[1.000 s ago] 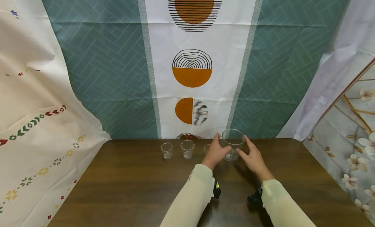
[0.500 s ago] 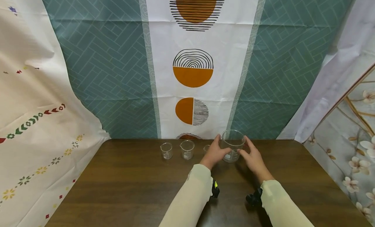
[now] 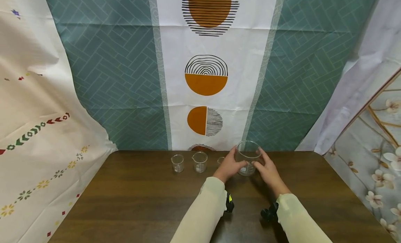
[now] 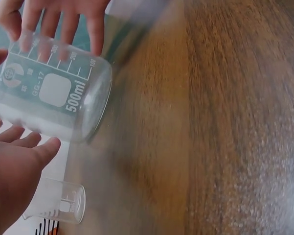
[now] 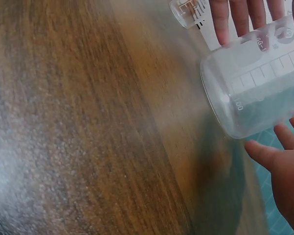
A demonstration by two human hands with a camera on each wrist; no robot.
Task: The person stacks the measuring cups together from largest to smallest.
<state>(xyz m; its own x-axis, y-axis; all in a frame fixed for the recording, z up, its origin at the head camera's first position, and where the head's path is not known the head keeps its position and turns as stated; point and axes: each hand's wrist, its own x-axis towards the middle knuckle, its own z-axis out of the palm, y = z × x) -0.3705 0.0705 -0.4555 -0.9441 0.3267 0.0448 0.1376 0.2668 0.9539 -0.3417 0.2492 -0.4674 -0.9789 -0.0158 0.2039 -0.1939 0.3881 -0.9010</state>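
A large clear glass beaker point(image 3: 247, 170) marked 500ml stands upright at the back of the table, right of centre. My left hand point(image 3: 229, 168) holds it from the left and my right hand point(image 3: 268, 171) from the right, thumbs at the front and fingers round the sides. In the left wrist view, the printed scale and white label on the beaker point(image 4: 54, 93) show between the hands. The right wrist view shows the beaker's base point(image 5: 220, 103) close to the wood, with fingertips along the wall. A small beaker point(image 3: 220, 160) is partly hidden behind my left hand.
Further left along the back edge of the brown wooden table point(image 3: 150, 208) stand a small beaker point(image 3: 178, 163) and a medium beaker point(image 3: 199, 162). A patterned green and white cloth point(image 3: 125, 79) hangs right behind the table; other printed cloths hang at both sides.
The head view has shifted very slightly. Both hands keep their hold on the large beaker, which stays in about the same place.
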